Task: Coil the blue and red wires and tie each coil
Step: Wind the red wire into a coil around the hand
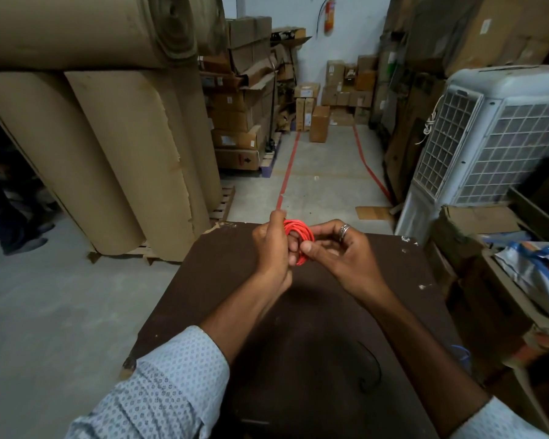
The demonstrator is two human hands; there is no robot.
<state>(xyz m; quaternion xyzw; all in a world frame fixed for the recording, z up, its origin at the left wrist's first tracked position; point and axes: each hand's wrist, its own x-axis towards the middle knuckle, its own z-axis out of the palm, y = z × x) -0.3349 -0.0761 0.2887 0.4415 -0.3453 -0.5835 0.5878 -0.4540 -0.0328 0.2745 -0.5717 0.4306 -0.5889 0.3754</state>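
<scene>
hands both on red wire coil (299, 240) above table (222, 280): left hand (271, 248) grips it, right hand (336, 251) pinches its near side. likely tying step; next needs loose end wrapped round. blue wire (461, 356) lies near right forearm, at table edge.

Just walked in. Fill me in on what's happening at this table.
A person in a light patterned shirt stands at a dark brown table in a storeroom, working on a small coil of red wire. The left hand grips the coil, while the right hand pinches its near side with thumb and fingers, held above the table's far end. Whether it is tied yet cannot be told. A bit of blue wire shows at the table's right edge, partly hidden by the right forearm.
</scene>
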